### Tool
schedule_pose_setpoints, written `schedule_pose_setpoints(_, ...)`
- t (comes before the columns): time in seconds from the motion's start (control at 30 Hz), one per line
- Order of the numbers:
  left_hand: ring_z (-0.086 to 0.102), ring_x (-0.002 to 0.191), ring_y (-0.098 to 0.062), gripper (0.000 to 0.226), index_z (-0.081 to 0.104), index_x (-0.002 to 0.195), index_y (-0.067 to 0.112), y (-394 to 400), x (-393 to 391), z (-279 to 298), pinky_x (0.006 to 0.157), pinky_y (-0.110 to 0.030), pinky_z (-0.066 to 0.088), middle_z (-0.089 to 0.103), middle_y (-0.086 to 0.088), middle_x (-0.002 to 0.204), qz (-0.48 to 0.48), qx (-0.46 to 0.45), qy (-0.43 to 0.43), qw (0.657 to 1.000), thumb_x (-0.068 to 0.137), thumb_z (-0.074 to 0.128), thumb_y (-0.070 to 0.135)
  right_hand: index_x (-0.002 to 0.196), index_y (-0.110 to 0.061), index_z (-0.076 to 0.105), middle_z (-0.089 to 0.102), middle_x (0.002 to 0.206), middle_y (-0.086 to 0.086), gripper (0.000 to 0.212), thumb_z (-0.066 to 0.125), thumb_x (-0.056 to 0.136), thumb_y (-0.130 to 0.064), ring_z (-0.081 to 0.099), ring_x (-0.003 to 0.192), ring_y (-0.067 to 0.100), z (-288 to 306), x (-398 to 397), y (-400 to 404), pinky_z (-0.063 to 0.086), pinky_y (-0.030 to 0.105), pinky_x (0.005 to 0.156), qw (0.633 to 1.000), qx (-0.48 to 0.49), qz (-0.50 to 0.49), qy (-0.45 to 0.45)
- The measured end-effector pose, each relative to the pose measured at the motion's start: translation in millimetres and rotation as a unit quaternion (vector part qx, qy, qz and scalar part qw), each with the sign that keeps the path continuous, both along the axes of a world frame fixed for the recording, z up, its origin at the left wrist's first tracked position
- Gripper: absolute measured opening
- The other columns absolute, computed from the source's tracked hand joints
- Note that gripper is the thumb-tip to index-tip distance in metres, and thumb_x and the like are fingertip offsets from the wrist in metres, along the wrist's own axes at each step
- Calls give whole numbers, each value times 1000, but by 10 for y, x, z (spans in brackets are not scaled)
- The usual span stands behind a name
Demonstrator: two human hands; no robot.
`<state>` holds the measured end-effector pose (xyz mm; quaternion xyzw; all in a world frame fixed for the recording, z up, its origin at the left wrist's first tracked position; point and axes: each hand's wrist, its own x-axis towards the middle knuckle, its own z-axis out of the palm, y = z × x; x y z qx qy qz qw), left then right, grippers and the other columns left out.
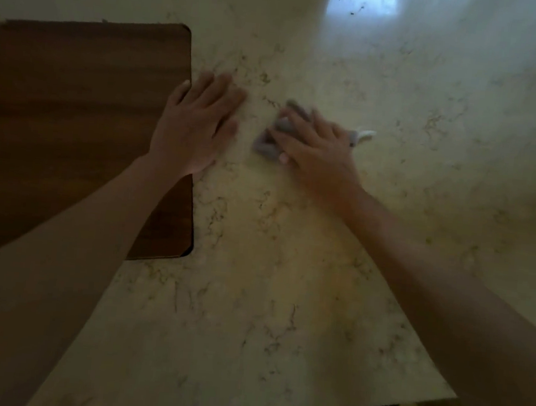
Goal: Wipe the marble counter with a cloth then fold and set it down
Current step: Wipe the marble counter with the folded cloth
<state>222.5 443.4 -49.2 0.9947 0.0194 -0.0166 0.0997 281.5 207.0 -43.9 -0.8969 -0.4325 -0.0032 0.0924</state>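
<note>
A small grey-purple cloth (267, 144) lies bunched on the cream marble counter (286, 270) near the middle of the view. My right hand (317, 148) presses flat on top of it, fingers spread, and looks blurred. A pale corner of the cloth sticks out to the right of that hand. My left hand (199, 121) rests flat on the counter just left of the cloth, palm down with fingers together, its thumb at the edge of the wooden board. It holds nothing.
A dark wooden board (81, 126) lies on the left of the counter, partly under my left forearm. The counter's near edge (371, 402) runs along the bottom right, with a dark floor below. A bright light patch (361, 2) reflects at the far top.
</note>
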Motion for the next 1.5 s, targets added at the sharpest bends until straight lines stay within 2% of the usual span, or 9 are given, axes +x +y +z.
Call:
schedule_pose_setpoints(0.2, 12, 154, -24, 53, 25, 156, 30, -40, -4, -5, 123, -44, 9, 19, -3, 166, 0, 15, -11, 1000, 105, 24, 44, 147, -35, 49, 28, 165, -3, 42, 45, 105, -36, 17, 155, 26, 179, -949, -574, 21, 47, 121, 925, -49, 366, 93)
schedule_pose_setpoints(0.3, 12, 154, -26, 53, 25, 155, 29, -61, -1, -20, 122, -46, 11, 20, -5, 166, 2, 29, -18, 999, 105, 23, 44, 135, -33, 62, 53, 151, 3, 38, 52, 98, -29, 44, 141, 31, 130, -165, -886, 38, 53, 110, 975, -50, 209, 49)
schedule_pose_setpoints(0.47, 15, 153, -28, 52, 27, 155, 27, -83, 2, -26, 122, -48, 12, 22, -6, 165, 0, 34, -28, 999, 105, 25, 41, 142, -31, 55, 45, 157, 5, 45, 44, 101, -41, 41, 142, 40, 10, 236, -605, 38, 53, 106, 997, 3, -61, -36)
schedule_pose_setpoints(0.7, 14, 154, -29, 52, 29, 154, 26, -82, -14, -12, 122, -47, 10, 22, -8, 165, -2, 16, -33, 999, 104, 27, 40, 142, -34, 54, 35, 162, -3, 40, 45, 103, -30, 22, 153, 29, 171, -1089, -990, 25, 50, 118, 909, -58, 405, 78)
schedule_pose_setpoints(0.83, 13, 153, -30, 52, 27, 154, 27, -92, -9, -23, 122, -47, 9, 21, -9, 165, 3, 21, -35, 999, 104, 24, 41, 146, -33, 46, 40, 159, 6, 45, 45, 101, -34, 39, 145, 35, 122, 73, -1327, 42, 56, 104, 995, -51, 72, -44)
schedule_pose_setpoints(0.93, 18, 152, -32, 52, 29, 153, 25, -107, -13, -22, 121, -49, 13, 24, -11, 164, -3, 41, -46, 998, 104, 24, 40, 143, -32, 54, 43, 158, 4, 42, 47, 102, -38, 43, 142, 37, 29, 68, -870, 41, 54, 104, 990, -1, -137, -38)
schedule_pose_setpoints(1.2, 23, 149, -36, 52, 31, 152, 23, -108, -30, 58, 118, -57, 13, 30, -14, 161, -8, 85, -19, 996, 104, 20, 41, 133, -29, 64, 45, 157, 1, 31, 47, 107, -27, 34, 149, 28, 90, -2078, -795, 31, 52, 113, 956, 49, 266, 111)
schedule_pose_setpoints(1.4, 12, 154, -27, 46, 46, 144, 20, -522, -612, 449, 121, -49, 2, 29, -10, 162, 206, -64, -61, 975, 98, 41, 26, 141, -30, 56, 43, 158, 4, 42, 38, 105, -41, 43, 142, 33, -17, -202, -934, 38, 54, 108, 996, 2, -76, -36)
schedule_pose_setpoints(1.5, 15, 153, -25, 48, 41, 147, 20, -1155, -1504, 459, 123, -50, 9, 30, -8, 162, 320, -181, -109, 924, 99, 43, 21, 137, -28, 59, 49, 153, 6, 41, 45, 101, -41, 47, 137, 37, -37, 157, -186, 39, 51, 106, 993, 1, -93, -70)
